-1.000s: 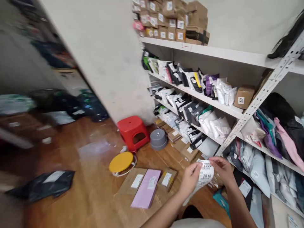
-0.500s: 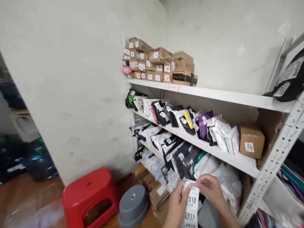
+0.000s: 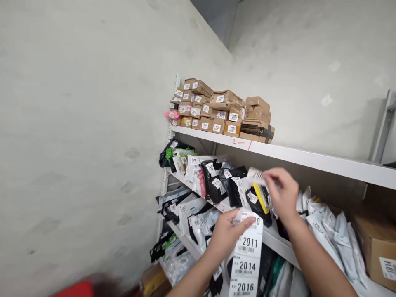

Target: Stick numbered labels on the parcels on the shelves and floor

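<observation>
My left hand (image 3: 230, 229) pinches the top of a hanging strip of white number labels (image 3: 246, 255); 2011, 2014 and 2016 are readable on it. Higher and to the right, my right hand (image 3: 283, 192) is closed on a single peeled label (image 3: 257, 176), held apart from the strip and tilted, its print blurred. Behind this label are bagged parcels on the middle shelf, among them a black one with a yellow strip (image 3: 261, 198). On the top shelf (image 3: 309, 156), cardboard boxes (image 3: 227, 99) stand stacked, most with a number label facing me.
White and grey mailing bags (image 3: 331, 231) fill the middle shelf on the right, beside a cardboard box (image 3: 375, 247) labelled 1014. More bags (image 3: 177, 206) lean on the lower shelf. A red stool (image 3: 74, 289) shows at the bottom left, against a grey wall (image 3: 77, 144).
My right hand has pulled a label off the strip's top and raised it toward the shelves. The strip stays in my left hand. The view has moved closer to the shelves and tilted up.
</observation>
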Demonstrator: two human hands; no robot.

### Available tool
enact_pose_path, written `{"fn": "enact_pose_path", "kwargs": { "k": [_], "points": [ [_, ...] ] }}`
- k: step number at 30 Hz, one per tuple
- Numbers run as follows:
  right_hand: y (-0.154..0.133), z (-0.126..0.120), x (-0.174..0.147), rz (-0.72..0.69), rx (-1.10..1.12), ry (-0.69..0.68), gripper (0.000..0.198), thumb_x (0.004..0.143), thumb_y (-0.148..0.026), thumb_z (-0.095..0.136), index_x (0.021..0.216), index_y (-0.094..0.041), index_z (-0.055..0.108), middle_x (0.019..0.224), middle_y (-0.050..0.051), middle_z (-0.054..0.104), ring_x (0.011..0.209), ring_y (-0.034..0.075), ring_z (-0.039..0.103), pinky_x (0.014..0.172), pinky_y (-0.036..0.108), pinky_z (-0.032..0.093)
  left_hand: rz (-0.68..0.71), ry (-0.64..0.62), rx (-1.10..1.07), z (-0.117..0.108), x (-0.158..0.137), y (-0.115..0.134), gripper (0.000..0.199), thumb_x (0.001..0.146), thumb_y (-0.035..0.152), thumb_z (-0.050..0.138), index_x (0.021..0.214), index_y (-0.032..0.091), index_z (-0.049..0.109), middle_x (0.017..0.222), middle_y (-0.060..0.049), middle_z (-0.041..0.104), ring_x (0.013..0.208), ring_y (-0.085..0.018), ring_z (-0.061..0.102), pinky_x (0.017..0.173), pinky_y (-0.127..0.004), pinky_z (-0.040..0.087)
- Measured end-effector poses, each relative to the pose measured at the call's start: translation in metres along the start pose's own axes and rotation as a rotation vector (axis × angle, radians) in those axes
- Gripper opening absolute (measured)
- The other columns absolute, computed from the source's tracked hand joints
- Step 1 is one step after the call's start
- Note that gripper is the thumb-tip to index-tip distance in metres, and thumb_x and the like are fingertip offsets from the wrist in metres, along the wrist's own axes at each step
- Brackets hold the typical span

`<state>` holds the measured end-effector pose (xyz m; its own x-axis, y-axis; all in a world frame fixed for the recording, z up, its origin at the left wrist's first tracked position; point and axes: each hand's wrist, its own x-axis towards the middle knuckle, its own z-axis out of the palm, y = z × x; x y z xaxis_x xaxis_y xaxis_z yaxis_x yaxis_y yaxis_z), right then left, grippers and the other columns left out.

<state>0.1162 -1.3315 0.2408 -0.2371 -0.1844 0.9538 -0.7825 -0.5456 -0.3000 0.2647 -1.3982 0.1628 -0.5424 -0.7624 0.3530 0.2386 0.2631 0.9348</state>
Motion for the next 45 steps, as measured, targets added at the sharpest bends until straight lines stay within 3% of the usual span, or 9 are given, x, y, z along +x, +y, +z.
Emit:
{"fn": "enact_pose_path", "kwargs": {
  "k": [2, 8, 12, 17, 21, 24, 28, 36, 45],
  "points": [
    [0.020, 0.026, 0.048, -0.025, -0.108, 0.133, 0.023, 0.092, -0.040, 0.059, 0.084, -0.022, 0.071, 0.087, 0.008, 0.073, 0.083, 0.023, 0.066, 0.078, 0.037, 0.055, 0.047, -0.060, 0.026, -0.018, 0.029, -0.004, 0.052, 0.055, 0.065, 0.081, 0.059, 0.016, 0.062, 0.057, -0.001, 0.058, 0.055, -0.014, 0.046, 0.052, -0.024, 0.035],
    [0.069, 0.103, 0.163, 0.016, -0.665, -0.002, 0.005, 0.087, -0.022, 0.063, 0.088, -0.018, 0.067, 0.092, 0.009, 0.069, 0.083, 0.023, 0.063, 0.080, 0.036, 0.051, 0.191, -0.227, -0.037, -0.075, 0.117, 0.013, 0.064, 0.055, 0.078, 0.077, 0.055, 0.018, 0.055, 0.052, 0.002, 0.049, 0.052, -0.011, 0.040, 0.051, -0.023, 0.037],
    [0.071, 0.127, 0.166, 0.099, -1.079, 0.031, 0.010, 0.090, -0.016, 0.059, 0.098, -0.016, 0.066, 0.109, 0.016, 0.063, 0.091, 0.028, 0.063, 0.078, 0.037, 0.048, 0.196, -0.348, -0.064, -0.113, 0.154, 0.025, 0.069, 0.052, 0.082, 0.077, 0.056, 0.017, 0.056, 0.053, 0.003, 0.048, 0.052, -0.010, 0.038, 0.049, -0.022, 0.034],
    [0.061, 0.129, 0.143, 0.232, -1.251, 0.201, 0.040, 0.084, -0.025, 0.073, 0.122, -0.022, 0.061, 0.126, 0.017, 0.050, 0.084, 0.027, 0.065, 0.070, 0.037, 0.049, 0.214, -0.460, -0.098, -0.145, 0.175, 0.030, 0.067, 0.054, 0.082, 0.077, 0.061, 0.016, 0.063, 0.056, 0.000, 0.054, 0.054, -0.012, 0.043, 0.052, -0.023, 0.039],
    [0.070, 0.107, 0.146, 0.183, -1.207, 0.356, 0.086, 0.071, -0.042, 0.087, 0.144, -0.021, 0.047, 0.140, 0.024, 0.043, 0.119, 0.041, 0.056, 0.091, 0.048, 0.050, 0.221, -0.512, -0.148, -0.155, 0.187, 0.034, 0.068, 0.051, 0.083, 0.077, 0.061, 0.017, 0.065, 0.058, -0.001, 0.058, 0.055, -0.013, 0.045, 0.053, -0.024, 0.042],
    [0.079, 0.087, 0.160, 0.352, -1.007, 0.328, 0.111, 0.068, -0.051, 0.086, 0.155, -0.012, 0.029, 0.140, 0.028, 0.049, 0.125, 0.040, 0.054, 0.099, 0.050, 0.048, 0.245, -0.533, -0.171, -0.161, 0.193, 0.036, 0.070, 0.050, 0.085, 0.076, 0.058, 0.017, 0.062, 0.054, 0.000, 0.053, 0.052, -0.012, 0.041, 0.051, -0.024, 0.041],
    [0.080, 0.071, 0.176, 0.398, -0.774, 0.061, 0.075, 0.075, -0.041, 0.082, 0.140, -0.023, 0.051, 0.127, 0.012, 0.065, 0.117, 0.028, 0.061, 0.098, 0.041, 0.051, 0.266, -0.581, -0.173, -0.170, 0.198, 0.038, 0.069, 0.053, 0.085, 0.075, 0.056, 0.018, 0.060, 0.053, 0.001, 0.050, 0.052, -0.011, 0.039, 0.050, -0.024, 0.040],
    [0.080, 0.076, 0.186, 0.558, -0.611, 0.052, 0.038, 0.090, -0.037, 0.061, 0.123, -0.025, 0.046, 0.096, 0.001, 0.063, 0.075, 0.016, 0.061, 0.052, 0.022, 0.050, 0.290, -0.629, -0.148, -0.193, 0.197, 0.033, 0.068, 0.059, 0.083, 0.073, 0.056, 0.018, 0.055, 0.053, 0.002, 0.046, 0.051, -0.011, 0.037, 0.048, -0.022, 0.033],
    [0.069, 0.083, 0.186, 0.501, -0.727, 0.003, 0.030, 0.093, -0.043, 0.055, 0.116, -0.027, 0.046, 0.090, 0.000, 0.061, 0.079, 0.020, 0.062, 0.062, 0.029, 0.055, 0.276, -0.588, -0.132, -0.206, 0.205, 0.020, 0.063, 0.062, 0.080, 0.073, 0.060, 0.018, 0.061, 0.053, 0.001, 0.051, 0.051, -0.012, 0.041, 0.047, -0.023, 0.036]
  ]
}}
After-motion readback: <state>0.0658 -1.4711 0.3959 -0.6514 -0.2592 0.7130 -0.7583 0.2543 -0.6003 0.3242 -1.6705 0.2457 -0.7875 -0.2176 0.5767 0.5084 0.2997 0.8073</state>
